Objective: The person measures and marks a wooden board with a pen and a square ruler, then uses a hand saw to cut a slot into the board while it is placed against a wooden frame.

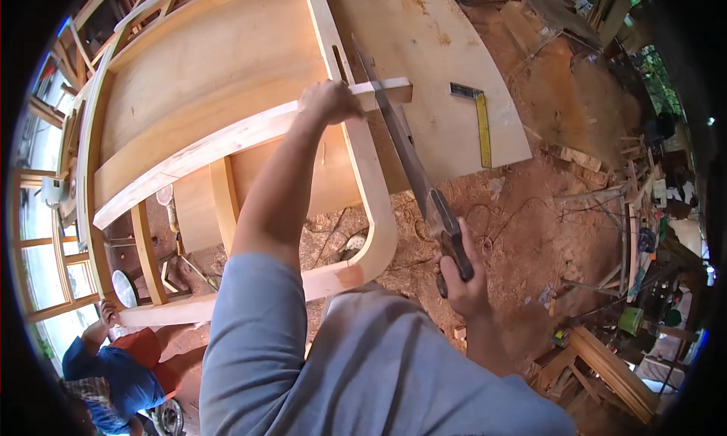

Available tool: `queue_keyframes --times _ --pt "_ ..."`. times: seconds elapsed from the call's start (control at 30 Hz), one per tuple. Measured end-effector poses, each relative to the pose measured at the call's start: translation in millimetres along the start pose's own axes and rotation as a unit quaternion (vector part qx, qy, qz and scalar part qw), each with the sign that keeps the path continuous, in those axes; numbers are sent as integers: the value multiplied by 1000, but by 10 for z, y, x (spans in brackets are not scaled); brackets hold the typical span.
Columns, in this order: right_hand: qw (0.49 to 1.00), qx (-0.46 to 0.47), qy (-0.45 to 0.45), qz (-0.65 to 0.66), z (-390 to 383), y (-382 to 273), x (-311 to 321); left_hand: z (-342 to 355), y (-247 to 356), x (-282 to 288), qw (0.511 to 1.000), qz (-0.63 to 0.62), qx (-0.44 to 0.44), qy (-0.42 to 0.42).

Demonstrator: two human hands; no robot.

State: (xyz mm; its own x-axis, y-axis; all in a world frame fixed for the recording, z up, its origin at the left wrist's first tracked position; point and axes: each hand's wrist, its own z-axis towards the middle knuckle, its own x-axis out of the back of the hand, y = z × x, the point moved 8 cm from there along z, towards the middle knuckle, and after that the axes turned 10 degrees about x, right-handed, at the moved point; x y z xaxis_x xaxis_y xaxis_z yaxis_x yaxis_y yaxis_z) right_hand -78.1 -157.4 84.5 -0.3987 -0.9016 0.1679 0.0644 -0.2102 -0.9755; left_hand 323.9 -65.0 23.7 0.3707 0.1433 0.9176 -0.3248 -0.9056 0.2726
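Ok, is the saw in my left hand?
No, your right hand holds the saw, while your left hand is on the long wooden rail.

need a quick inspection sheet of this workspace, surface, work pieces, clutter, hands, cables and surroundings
Surface: pale plywood sheet under part of a wooden frame; reddish ground beyond.
Work pieces: wooden bar lies across the frame, its end projecting past the rail; handsaw blade crosses it near that end.
Clutter: square with a yellow blade and sawdust on the sheet.
Hands: left hand grips the bar; right hand holds the saw's handle.
Cables: thin dark lines on the ground, possibly cords; ends unclear.
Surroundings: another person at lower left, one hand on the frame; stacked boards at lower right.
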Motion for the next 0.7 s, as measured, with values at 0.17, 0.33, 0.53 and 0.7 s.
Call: queue_keyframes --times 0.17,0.33,0.53,0.7 --pt "996 -81 27 -16 -151 -131 -197 -15 -10 30 1000 -13 -10 -6" --pt "992 22 8 -126 -792 -599 -15 92 -82 -12 1000 -13 -6 -8" --pt "995 56 3 -82 303 -278 -334 164 -229 -118 999 38 -23 12" --pt "968 201 63 -138 2213 162 -699 192 72 -34 996 26 -64 60"
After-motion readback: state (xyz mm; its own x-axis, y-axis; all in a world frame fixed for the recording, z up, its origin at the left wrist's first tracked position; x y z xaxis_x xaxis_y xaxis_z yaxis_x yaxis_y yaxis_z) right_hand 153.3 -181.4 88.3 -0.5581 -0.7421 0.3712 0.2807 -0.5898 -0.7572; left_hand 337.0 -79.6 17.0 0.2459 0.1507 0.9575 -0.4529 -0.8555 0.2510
